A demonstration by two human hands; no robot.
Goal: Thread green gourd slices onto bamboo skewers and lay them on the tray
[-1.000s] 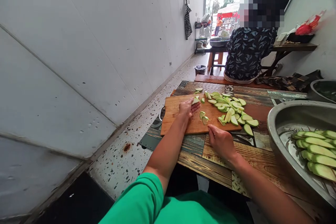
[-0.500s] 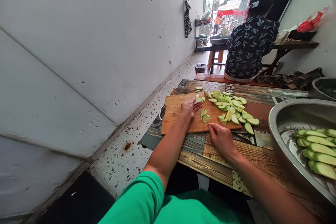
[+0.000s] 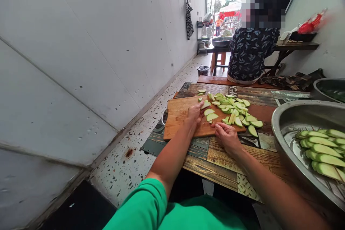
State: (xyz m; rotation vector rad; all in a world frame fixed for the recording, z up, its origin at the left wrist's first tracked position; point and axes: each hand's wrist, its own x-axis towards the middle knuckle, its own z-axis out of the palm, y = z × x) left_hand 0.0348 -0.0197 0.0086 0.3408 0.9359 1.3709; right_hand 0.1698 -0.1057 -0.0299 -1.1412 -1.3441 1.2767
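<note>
My left hand (image 3: pixel 195 113) is over the cutting board (image 3: pixel 176 115), fingers closed on a pale, green-edged zucchini slice (image 3: pixel 206 104). Just below it are two more slices (image 3: pixel 212 117), apparently threaded in a row on a thin skewer. The fingertips of my right hand (image 3: pixel 226 136) pinch the skewer's near end at the board's front edge; most of the stick is hidden. To the right, a loose pile of cut zucchini (image 3: pixel 229 106) covers the board's far side and spills onto the table.
A large metal basin (image 3: pixel 280 129) on the right holds rows of skewered zucchini slices (image 3: pixel 323 149). Behind it stands a second basin (image 3: pixel 318 88). Past the wooden table (image 3: pixel 221 172), a person in a patterned shirt (image 3: pixel 246 55) sits on a bench (image 3: pixel 212 79). A white wall (image 3: pixel 94 43) runs along the left.
The two slices below my left hand have turned to show their broad faces. My right hand has shifted slightly, still pinching. The camera view has moved a little.
</note>
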